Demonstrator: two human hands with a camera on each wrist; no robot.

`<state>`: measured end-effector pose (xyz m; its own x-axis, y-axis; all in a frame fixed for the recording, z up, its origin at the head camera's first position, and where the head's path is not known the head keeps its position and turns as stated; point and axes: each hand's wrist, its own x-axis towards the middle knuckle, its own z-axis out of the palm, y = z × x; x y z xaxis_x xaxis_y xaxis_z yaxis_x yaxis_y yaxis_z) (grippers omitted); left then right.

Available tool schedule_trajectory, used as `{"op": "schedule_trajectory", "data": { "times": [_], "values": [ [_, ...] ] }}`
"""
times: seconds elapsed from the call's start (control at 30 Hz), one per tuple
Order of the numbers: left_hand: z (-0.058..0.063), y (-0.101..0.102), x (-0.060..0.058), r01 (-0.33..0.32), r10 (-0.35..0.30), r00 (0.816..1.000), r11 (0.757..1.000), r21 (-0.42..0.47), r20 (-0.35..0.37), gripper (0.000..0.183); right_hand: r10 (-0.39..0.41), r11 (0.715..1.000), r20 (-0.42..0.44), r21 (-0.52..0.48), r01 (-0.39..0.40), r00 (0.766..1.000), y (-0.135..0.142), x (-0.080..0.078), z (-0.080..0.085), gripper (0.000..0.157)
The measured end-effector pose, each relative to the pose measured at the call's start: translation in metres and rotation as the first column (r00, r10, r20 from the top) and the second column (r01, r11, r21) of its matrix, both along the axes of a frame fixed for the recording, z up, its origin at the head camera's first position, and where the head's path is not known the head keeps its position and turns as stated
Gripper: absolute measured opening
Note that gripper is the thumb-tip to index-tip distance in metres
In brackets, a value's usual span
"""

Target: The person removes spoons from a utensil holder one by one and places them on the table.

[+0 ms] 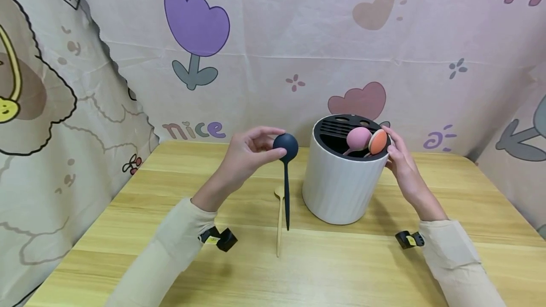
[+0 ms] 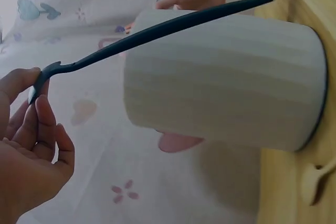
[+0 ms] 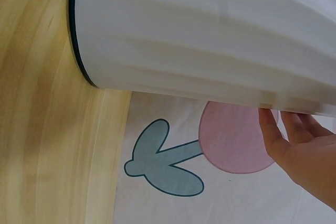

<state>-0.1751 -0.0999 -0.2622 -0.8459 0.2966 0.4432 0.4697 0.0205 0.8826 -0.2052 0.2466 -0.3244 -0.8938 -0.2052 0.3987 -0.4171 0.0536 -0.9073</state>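
One dark blue spoon (image 1: 286,184), head pinched in the left hand (image 1: 249,149), held handle-down left of the white utensil holder (image 1: 341,186), whose right side the right hand (image 1: 403,167) touches near the rim.

The table (image 1: 128,236) spans the lower frame, the cloth (image 1: 273,37) behind it. Right of centre, the holder (image 1: 341,184) stands on the table; inside, toward its opening's right side, one utensil (image 1: 359,138) sits just left of another utensil (image 1: 378,142). The right hand (image 1: 403,165) touches the holder's right rim. Left of the holder, near mid-frame, the left hand (image 1: 251,151) holds a spoon (image 1: 286,148) by its upper end; a second spoon (image 1: 279,221) lies on the table, left of the held one's handle.
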Motion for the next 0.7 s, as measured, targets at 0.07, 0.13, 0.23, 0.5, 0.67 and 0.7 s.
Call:
{"op": "schedule_trajectory", "data": {
  "times": [0.07,0.13,0.23,0.5,0.67,0.7],
  "values": [
    [-0.007,-0.004,0.0,-0.011,0.012,0.998,1.0,-0.018,0.057,0.034,0.001,1.0,0.0,0.0,-0.001,1.0,0.0,0.0,0.0,0.054],
    [-0.014,-0.008,0.001,-0.021,0.024,0.995,0.999,-0.025,0.101,0.034,0.001,1.0,0.0,0.001,-0.001,1.0,0.0,0.0,0.0,0.054],
    [-0.024,-0.013,0.0,-0.028,0.03,0.99,1.0,-0.014,0.138,0.035,0.003,1.0,0.0,-0.004,-0.003,1.0,0.0,0.0,0.0,0.055],
    [-0.046,-0.024,-0.009,-0.047,0.038,0.976,0.998,0.034,0.215,0.035,0.003,1.0,0.002,-0.005,-0.003,1.0,0.001,0.0,0.0,0.055],
    [-0.058,-0.031,-0.018,-0.089,0.079,0.946,0.996,0.018,0.315,0.036,0.001,1.0,0.002,0.0,-0.001,1.0,0.001,-0.001,0.0,0.054],
    [-0.06,-0.032,-0.02,-0.097,0.087,0.939,0.995,0.014,0.334,0.036,0.001,1.0,0.002,0.0,-0.001,1.0,0.001,-0.001,0.001,0.054]
  ]
}}
